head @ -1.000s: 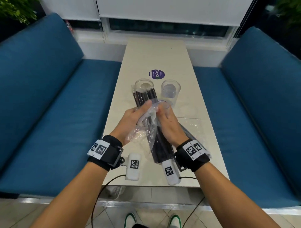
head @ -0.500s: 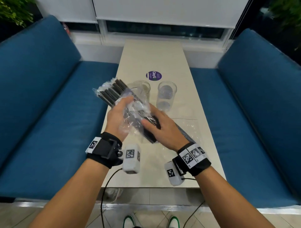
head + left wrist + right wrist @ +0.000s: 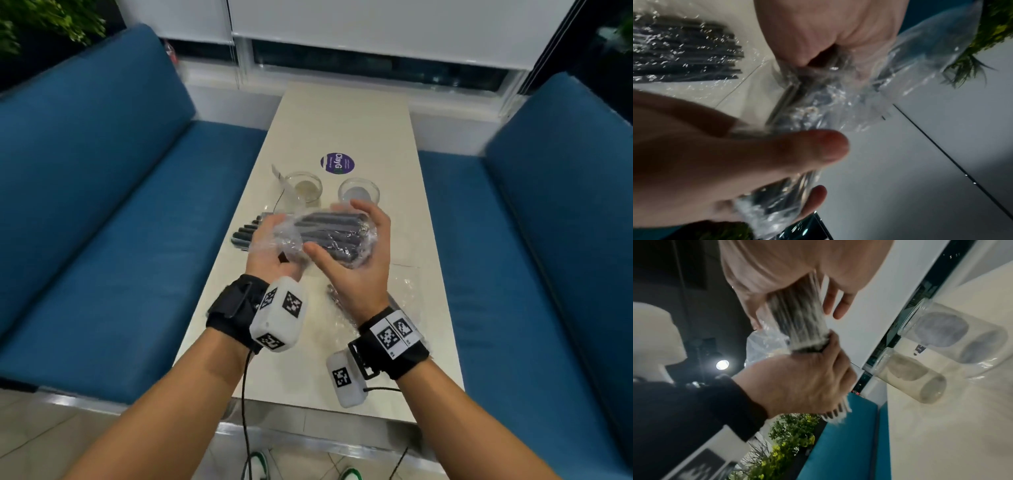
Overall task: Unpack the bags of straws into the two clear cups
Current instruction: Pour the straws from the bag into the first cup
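**Two hands on one bag of straws**

Head view: both hands hold a clear bag of black straws (image 3: 330,236) crosswise above the middle of the desk (image 3: 346,113). The left hand (image 3: 274,250) cups its left end, fingers curled round the crinkled plastic, straw ends poking out past them. The right hand (image 3: 356,260) wraps the right end, thumb in front, fingers (image 3: 371,214) loosely curved behind. Beyond them stand two clear cups, the left cup (image 3: 305,186) and right cup (image 3: 358,192), neither holding straws. A second bag (image 3: 397,291) lies near the desk's right edge.

Left wrist view: thumb (image 3: 818,146) and a fingertip pinch the plastic; it is blurred.

Right wrist view: the fingers (image 3: 838,303) are spread partly open around the bundle.
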Demonstrator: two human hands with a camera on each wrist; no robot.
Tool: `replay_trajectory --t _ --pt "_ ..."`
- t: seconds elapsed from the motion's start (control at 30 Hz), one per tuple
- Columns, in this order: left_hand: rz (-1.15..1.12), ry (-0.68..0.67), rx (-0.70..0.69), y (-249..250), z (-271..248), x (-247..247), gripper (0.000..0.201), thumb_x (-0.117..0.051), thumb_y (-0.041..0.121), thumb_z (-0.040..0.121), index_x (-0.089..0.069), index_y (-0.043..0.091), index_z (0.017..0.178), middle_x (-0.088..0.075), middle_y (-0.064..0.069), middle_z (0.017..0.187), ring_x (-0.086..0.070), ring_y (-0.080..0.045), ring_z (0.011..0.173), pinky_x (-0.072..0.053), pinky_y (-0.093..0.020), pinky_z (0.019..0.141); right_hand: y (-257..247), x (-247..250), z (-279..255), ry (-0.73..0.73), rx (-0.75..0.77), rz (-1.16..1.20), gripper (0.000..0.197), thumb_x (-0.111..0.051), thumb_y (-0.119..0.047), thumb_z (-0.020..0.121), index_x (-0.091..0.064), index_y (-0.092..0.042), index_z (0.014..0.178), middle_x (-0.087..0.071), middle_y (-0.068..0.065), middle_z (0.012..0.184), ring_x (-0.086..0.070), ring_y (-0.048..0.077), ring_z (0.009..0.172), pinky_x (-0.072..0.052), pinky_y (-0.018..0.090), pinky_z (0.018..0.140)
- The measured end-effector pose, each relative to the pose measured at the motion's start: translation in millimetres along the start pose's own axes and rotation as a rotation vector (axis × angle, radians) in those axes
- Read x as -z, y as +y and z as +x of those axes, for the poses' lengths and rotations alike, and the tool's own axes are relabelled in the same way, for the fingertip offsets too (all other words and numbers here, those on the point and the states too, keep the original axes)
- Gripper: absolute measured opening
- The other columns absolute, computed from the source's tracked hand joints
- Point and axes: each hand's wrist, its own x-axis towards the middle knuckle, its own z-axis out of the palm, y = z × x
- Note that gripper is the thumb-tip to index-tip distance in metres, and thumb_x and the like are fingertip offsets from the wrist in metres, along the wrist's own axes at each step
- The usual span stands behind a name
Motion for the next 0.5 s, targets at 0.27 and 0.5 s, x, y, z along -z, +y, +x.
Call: replay_trajectory --t 0.27,0.5 --pt "-0.104 0.044 0.308 -3.7 21.8 -22.0 0.050 -0.068 0.042 0.099 -0.072 0.004 0.131 -0.076 -0.018 0.110 -0.078 -0.030 0.095 -0.064 -0.048 0.088 -0.4 -9.4 68.8 0.239 0.157 -0.075 0.033 -0.070 0.013 0.087 -0.059 -0.013 0.103 -0.066 0.027 0.097 -0.067 0.048 0.095 -0.054 0.066 0.089" --pt "0.185 0.175 0.232 -2.3 54.3 35.9 0.051 -0.059 0.051 0.101 -0.064 0.004 0.121 -0.070 -0.022 0.133 -0.071 -0.036 0.117 -0.053 -0.045 0.108 1.3 9.8 136.9 0.494 0.084 0.030 0.037 -0.073 0.009 0.080 -0.058 -0.021 0.095 -0.064 0.019 0.093 -0.066 0.026 0.085 -0.059 0.031 0.081"
